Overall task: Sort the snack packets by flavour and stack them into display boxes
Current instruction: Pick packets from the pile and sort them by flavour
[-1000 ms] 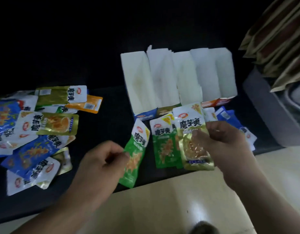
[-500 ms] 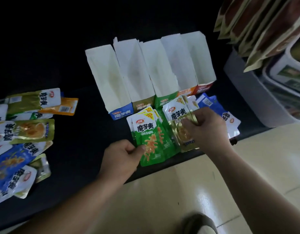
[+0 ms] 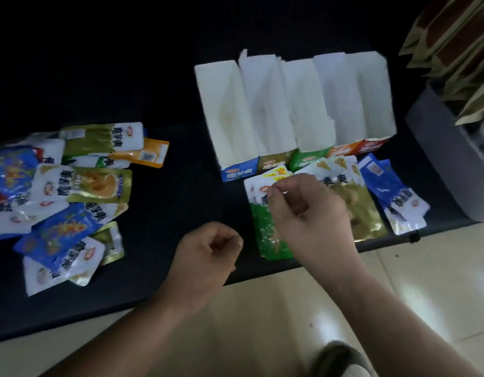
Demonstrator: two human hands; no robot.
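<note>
- The display boxes [image 3: 289, 110] stand in a row at the back of the worktop [image 3: 167, 186]; their insides look bare from here, so stacking has not begun, I'd say
- Just in front of them lie three flavour piles: green packets [image 3: 265, 235], gold packets [image 3: 366, 213], blue packets [image 3: 390, 186]; sorting is partly done
- A mixed heap [image 3: 58, 200] well apart to the left is yet to be sorted
- Left hand [image 3: 208, 254] hovers near the worktop's front edge; loosely clenched, holding nothing
- Right hand [image 3: 308, 213] hangs over the green packets, fingers curled, thumb and forefinger together; too blurred to tell whether it pinches one
</note>
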